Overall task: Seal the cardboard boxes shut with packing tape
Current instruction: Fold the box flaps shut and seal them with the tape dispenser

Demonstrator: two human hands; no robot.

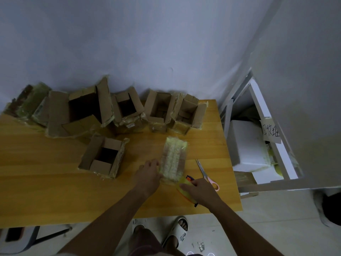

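Note:
A closed cardboard box [173, 159] covered in yellowish tape lies near the front right of the wooden table [55, 191]. My left hand [149, 174] holds the box's near left side, fingers curled against it. My right hand [198, 189] grips a tape dispenser [184, 191] with yellowish tape and an orange part, right at the box's near end. An open box [103, 156] stands to the left. Several more open boxes [127, 108] line the wall at the back.
Pink-handled scissors [206, 174] lie on the table to the right of my right hand. Taped, flattened boxes [29, 100] are stacked at the back left. A white shelf [258, 141] with foam blocks stands to the right of the table. My sandalled feet [177, 231] show below the table edge.

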